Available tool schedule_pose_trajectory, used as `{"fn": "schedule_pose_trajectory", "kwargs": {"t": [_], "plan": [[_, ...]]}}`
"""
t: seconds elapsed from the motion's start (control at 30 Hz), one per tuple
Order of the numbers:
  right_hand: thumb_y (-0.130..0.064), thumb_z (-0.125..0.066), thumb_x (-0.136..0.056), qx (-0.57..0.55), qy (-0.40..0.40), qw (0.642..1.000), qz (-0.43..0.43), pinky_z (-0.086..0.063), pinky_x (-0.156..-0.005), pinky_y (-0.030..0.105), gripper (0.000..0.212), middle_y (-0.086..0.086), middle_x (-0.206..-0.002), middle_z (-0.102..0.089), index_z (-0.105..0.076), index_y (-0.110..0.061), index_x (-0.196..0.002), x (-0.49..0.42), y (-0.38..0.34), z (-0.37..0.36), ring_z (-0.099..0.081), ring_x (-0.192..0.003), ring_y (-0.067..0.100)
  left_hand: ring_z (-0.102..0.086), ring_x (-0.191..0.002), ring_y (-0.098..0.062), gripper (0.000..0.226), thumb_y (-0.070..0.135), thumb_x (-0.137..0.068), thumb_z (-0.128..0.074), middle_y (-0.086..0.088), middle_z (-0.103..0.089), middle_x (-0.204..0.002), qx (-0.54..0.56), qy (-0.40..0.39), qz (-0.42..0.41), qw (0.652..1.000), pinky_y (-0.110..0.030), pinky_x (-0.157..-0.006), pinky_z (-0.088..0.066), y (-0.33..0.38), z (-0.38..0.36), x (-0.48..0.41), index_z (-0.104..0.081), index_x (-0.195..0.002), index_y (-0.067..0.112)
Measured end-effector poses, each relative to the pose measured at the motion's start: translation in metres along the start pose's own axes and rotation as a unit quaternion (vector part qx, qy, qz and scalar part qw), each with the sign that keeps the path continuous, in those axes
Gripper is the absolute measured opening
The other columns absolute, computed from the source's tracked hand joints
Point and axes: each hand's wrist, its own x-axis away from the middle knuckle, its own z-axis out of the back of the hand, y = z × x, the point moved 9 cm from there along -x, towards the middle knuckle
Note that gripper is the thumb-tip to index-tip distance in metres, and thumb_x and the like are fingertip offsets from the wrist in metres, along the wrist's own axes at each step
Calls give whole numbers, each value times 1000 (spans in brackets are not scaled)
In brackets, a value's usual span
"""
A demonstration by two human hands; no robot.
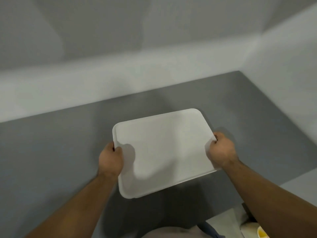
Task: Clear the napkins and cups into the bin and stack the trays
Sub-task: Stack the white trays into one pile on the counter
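Over the grey counter, left hand and right hand grip the tray; long axis left-right.

The tray is looking like smooth white plastic with a matt, faintly satin face, shadows lying soft across it. Beneath the tray, the grey floor is showing a flat, even, matt finish. Beyond the tray, the white wall is appearing smooth and dull-painted.
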Motion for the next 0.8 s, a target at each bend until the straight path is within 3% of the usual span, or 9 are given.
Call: {"fn": "schedule_pose_trajectory", "kwargs": {"t": [0.07, 0.17, 0.3, 0.4, 0.53, 0.67, 0.8], "plan": [[-4, -50, -84, 20, 4, 1000, 4, -48, -81, 35, 35, 14, -105, -68, -64, -13, -115, 0, -5, -2, -60, -88, 34, -64, -76, -24, 19, 13, -92, -47, -2, -68, -84, -38, -17, -9, 999, -37, -65, -55, 1, 0, -6, -66, -89, 16], [-6, -53, -81, 58, 17, 998, -14, -50, -93, 39, 40, 14, -116, -66, -64, -14, -119, -2, -11, -1, -64, -104, 38, -64, -69, -17, 15, 16, -86, -54, 6, -68, -74, -79, -20, -39, 996, -25, -51, -45, 8, 3, -13, -65, -77, 22], [-14, -50, -81, 100, 46, 994, -11, -49, -101, 43, 44, 14, -127, -60, -68, -18, -121, -4, -14, 2, -57, -115, 38, -64, -64, -14, 11, 18, -81, -60, 8, -67, -68, -133, -30, -70, 988, -22, -50, -43, 9, 1, -15, -65, -76, 26], [-12, -48, -89, 106, 25, 994, -18, -45, -101, 39, 41, 14, -131, -59, -64, -15, -127, -5, -6, -9, -55, -119, 36, -64, -66, -16, 9, 18, -78, -63, 9, -66, -72, -162, -45, -88, 982, -22, -48, -42, 3, -1, -12, -63, -79, 28], [-11, -48, -94, 63, 2, 997, -52, -51, -88, 40, 43, 16, -122, -67, -58, -19, -134, -5, 3, -17, -64, -108, 39, -63, -74, -9, 19, 16, -78, -64, 10, -69, -84, -137, -67, -80, 985, -24, -53, -44, -4, -3, -13, -64, -93, 29], [0, -48, -93, 104, -35, 993, -33, -48, -98, 39, 58, 17, -132, -62, -47, -16, -148, -8, 6, -25, -61, -117, 38, -66, -73, -10, 26, 9, -78, -63, 9, -71, -80, -107, -84, -50, 989, -21, -53, -44, -8, -3, -18, -67, -94, 29], [2, -49, -91, 86, -58, 994, -40, -45, -104, 40, 65, 21, -135, -59, -43, -17, -152, -13, 10, -28, -56, -123, 39, -69, -82, -22, 28, 5, -79, -59, 4, -72, -86, -102, -100, -54, 988, -28, -62, -49, -10, -5, -17, -67, -100, 23]]}}
